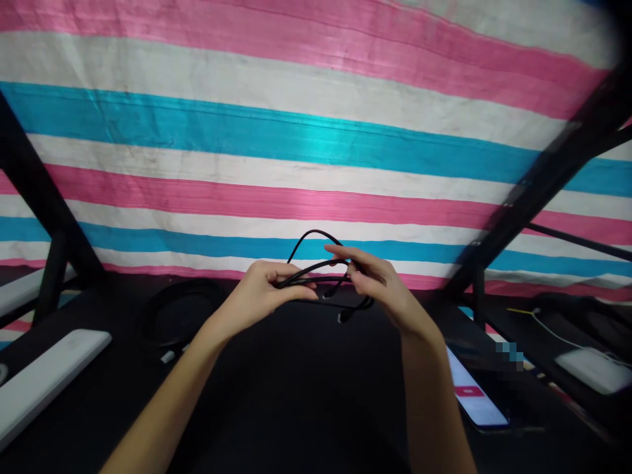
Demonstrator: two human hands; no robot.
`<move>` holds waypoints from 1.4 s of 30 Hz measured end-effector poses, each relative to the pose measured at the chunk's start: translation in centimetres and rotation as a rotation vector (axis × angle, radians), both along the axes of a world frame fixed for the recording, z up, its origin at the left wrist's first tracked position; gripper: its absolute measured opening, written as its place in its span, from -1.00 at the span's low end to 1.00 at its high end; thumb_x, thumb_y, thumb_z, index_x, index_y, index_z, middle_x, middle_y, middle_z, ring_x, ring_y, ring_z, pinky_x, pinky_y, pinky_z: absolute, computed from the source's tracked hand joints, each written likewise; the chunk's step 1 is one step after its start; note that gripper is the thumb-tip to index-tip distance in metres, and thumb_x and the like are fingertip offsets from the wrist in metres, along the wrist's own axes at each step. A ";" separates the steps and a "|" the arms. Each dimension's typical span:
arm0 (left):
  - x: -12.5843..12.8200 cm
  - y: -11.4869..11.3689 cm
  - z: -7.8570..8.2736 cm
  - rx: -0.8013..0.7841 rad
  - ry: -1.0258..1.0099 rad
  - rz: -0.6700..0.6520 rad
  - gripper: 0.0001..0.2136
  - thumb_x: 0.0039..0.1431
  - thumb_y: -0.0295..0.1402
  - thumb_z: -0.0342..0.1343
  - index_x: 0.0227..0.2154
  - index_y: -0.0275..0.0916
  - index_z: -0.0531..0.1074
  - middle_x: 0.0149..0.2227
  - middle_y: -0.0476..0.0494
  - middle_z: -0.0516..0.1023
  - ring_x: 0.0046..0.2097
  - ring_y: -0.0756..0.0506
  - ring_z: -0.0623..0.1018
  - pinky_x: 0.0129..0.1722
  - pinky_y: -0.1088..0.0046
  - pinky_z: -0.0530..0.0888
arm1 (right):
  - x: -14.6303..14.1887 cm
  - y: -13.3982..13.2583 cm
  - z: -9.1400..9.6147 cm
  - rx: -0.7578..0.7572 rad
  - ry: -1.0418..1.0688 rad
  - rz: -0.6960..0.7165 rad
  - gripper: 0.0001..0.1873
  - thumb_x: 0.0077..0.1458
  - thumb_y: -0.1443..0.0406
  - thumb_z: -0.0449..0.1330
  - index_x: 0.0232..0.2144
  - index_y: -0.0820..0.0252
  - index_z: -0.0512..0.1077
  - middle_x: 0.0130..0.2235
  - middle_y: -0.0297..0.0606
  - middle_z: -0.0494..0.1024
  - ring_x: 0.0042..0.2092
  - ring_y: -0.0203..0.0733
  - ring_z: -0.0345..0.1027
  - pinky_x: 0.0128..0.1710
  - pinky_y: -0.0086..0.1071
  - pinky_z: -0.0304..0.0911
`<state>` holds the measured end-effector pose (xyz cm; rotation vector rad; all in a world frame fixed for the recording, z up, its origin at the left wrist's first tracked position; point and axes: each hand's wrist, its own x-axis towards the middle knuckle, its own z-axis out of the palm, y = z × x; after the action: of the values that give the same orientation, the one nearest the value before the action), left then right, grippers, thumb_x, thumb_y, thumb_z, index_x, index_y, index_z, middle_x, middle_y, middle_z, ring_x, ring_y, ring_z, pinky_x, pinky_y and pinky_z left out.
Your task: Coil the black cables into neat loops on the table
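A thin black cable [312, 238] is looped between both hands above a dark table [296, 395]. My left hand [266, 289] is closed around one side of the loops. My right hand [370, 276] pinches the other side, fingers curled on the strands. Two small plug ends [344, 316] of the cable hang just below the hands.
Another coil of black cable [178, 313] lies on the table at left, near a white bar [44, 378]. A lit phone [474, 395] lies at right. A white box with a white cord [592, 368] sits far right. Black frame struts [543, 184] rise on both sides before a striped tarp.
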<state>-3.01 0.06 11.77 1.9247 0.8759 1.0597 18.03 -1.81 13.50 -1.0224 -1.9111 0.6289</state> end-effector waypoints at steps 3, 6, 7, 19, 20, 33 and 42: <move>-0.2 -0.3 0.4 0.024 0.018 -0.045 -0.80 -0.01 -0.22 0.22 -0.51 -0.28 0.55 -0.61 0.02 0.41 -0.58 0.08 0.27 -0.60 0.57 0.16 | 0.1 0.5 -0.1 -0.009 0.077 -0.090 -0.61 0.12 0.11 0.10 -0.01 0.05 0.42 -0.34 -0.28 0.42 -0.44 -0.35 0.16 -0.49 -0.43 0.07; 0.1 -0.5 0.3 0.113 -0.016 0.021 -0.74 0.04 -0.19 0.18 -0.56 -0.30 0.54 -0.62 0.00 0.41 -0.57 0.08 0.28 -0.60 0.56 0.17 | -0.4 0.9 -0.5 -0.010 0.084 -0.183 -0.50 0.12 0.10 0.11 0.10 0.08 0.31 -0.47 -0.34 0.35 -0.46 -0.33 0.16 -0.49 -0.42 0.10; 0.2 -0.5 0.2 0.134 -0.039 0.055 -0.75 0.04 -0.19 0.18 -0.53 -0.29 0.56 -0.60 -0.01 0.44 -0.57 0.07 0.28 -0.60 0.56 0.17 | -0.5 1.0 -0.7 -0.016 0.076 -0.209 -0.44 0.12 0.10 0.12 0.15 0.09 0.25 -0.48 -0.34 0.36 -0.46 -0.32 0.18 -0.49 -0.41 0.12; -0.4 -0.3 -0.1 0.256 -0.191 0.206 -0.78 0.04 -0.23 0.19 -0.60 -0.25 0.52 -0.78 0.11 0.22 -0.72 0.12 0.17 -0.69 0.55 0.12 | -1.1 1.3 -1.2 0.106 0.071 0.006 -0.52 0.08 0.38 0.11 0.07 -0.01 0.33 0.08 -0.26 0.41 0.06 -0.14 0.32 -0.01 -0.21 0.29; -0.4 -0.2 -0.1 0.251 -0.186 0.197 -0.79 0.04 -0.23 0.19 -0.59 -0.24 0.52 -0.78 0.11 0.22 -0.72 0.12 0.17 -0.69 0.55 0.13 | -1.1 1.2 -1.1 0.083 0.093 0.042 -0.52 0.08 0.38 0.13 0.07 0.00 0.34 0.06 -0.26 0.44 0.03 -0.15 0.36 -0.07 -0.26 0.34; -0.5 2.0 -0.9 0.498 0.004 -0.018 -0.55 0.00 -0.24 0.24 -0.02 -0.15 0.35 0.08 -0.22 0.39 0.12 -0.18 0.36 0.10 0.22 0.27 | -0.2 -0.3 -0.5 -0.133 -0.017 0.140 -0.46 -0.04 0.25 0.29 0.05 -0.11 0.38 -0.02 -0.25 0.51 -0.71 -0.50 0.18 -0.76 -0.49 0.19; -1.7 2.6 -1.1 0.276 -0.018 0.080 -0.84 0.10 -0.36 0.09 -0.38 -0.25 0.57 -0.52 -0.08 0.51 -0.54 0.01 0.42 -0.55 0.53 0.35 | -1.1 1.5 -1.1 -0.063 0.339 -0.048 -0.63 0.13 0.11 0.11 -0.01 -0.04 0.44 -0.02 -0.20 0.52 -0.37 -0.30 0.47 -0.50 -0.44 0.37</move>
<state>-4.67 2.67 10.68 2.1152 0.8376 1.2999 16.88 -0.36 12.41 -0.9312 -1.5756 0.7859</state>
